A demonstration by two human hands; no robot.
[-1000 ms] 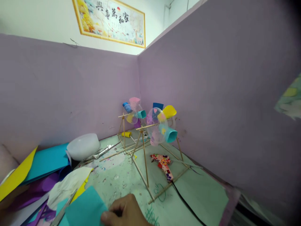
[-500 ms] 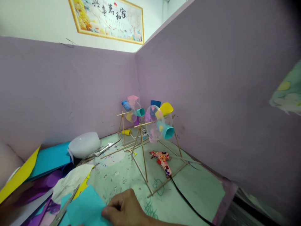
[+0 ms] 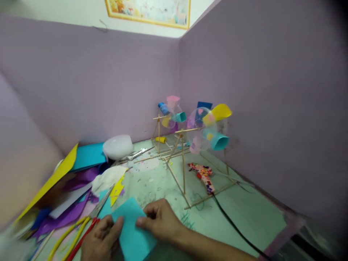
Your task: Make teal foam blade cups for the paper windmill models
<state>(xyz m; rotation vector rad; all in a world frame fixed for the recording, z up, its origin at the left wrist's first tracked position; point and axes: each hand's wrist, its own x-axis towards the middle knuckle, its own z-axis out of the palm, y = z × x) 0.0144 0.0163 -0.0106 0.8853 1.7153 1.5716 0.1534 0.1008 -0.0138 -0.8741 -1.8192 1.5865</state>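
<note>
Between my two hands is a turquoise sheet of craft paper [image 3: 134, 226], tilted over the near part of the table. My left hand [image 3: 100, 237] pinches its left edge with the thumb on top. On the other side, my right hand [image 3: 163, 221] grips the upper right edge between thumb and curled fingers. Scissors with yellow handles [image 3: 72, 232] lie just left of my left hand, and a red handle [image 3: 84, 237] shows beside them. Beyond my right hand, a patterned glue gun [image 3: 202, 175] rests inside the base of a stick frame [image 3: 183, 163].
The frame carries a clear wheel [image 3: 202, 134] with coloured paper cups; a similar wheel [image 3: 174, 114] stands behind. At left lie a yellow sheet [image 3: 51, 177], purple scraps [image 3: 65, 221] and a white rounded object [image 3: 118, 146]. A black cord [image 3: 233, 226] runs toward the front right. Purple walls [image 3: 130, 79] border the table.
The view has tipped down and turned left, so things sit higher and further right. My left hand has come into view on the turquoise paper; the right still holds it.
</note>
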